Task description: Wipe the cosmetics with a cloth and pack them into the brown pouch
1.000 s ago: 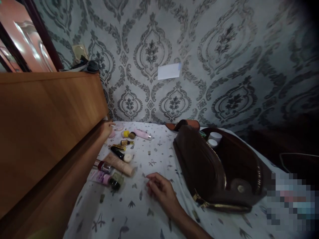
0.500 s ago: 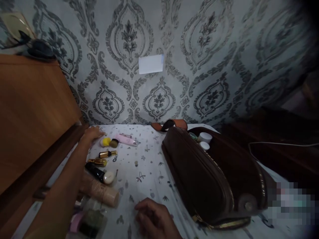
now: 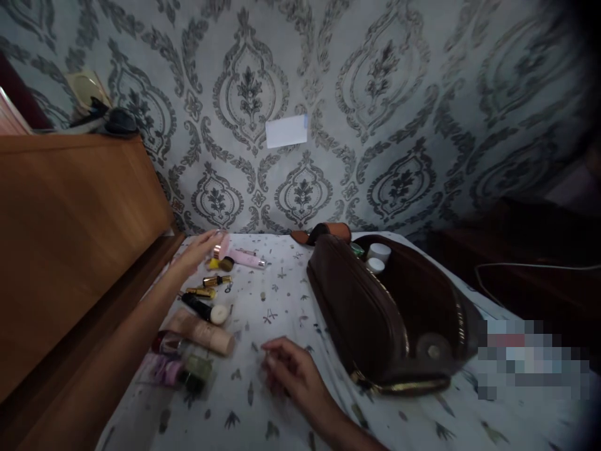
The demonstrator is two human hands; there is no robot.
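At the far left of the sheet, my left hand [image 3: 195, 254] is closed around a small pink container [image 3: 221, 245] with a shiny rose-gold band, its exact kind unclear. Just under it are a yellow item with a brown round end [image 3: 226, 264] and a pink tube [image 3: 248, 259]. My right hand [image 3: 293, 369] hovers over the sheet in front of the bag, fingers loosely bent and apart, nothing seen in them. To its right stands a dark brown bag [image 3: 350, 307], unzipped, with white-lidded containers [image 3: 379, 252] inside.
Along the left lie two gold tubes [image 3: 216, 281], a black tube [image 3: 197, 305], a beige tube [image 3: 206, 332], a red-capped item [image 3: 166, 342] and a green bottle [image 3: 197, 371]. A wooden cabinet [image 3: 84, 213] borders the left. Behind the bag lies an orange-brown strap [image 3: 335, 231].
My left hand has come up and right from the cabinet edge with the pink container in it. My right hand has shifted slightly up. The whole view has shifted a little.
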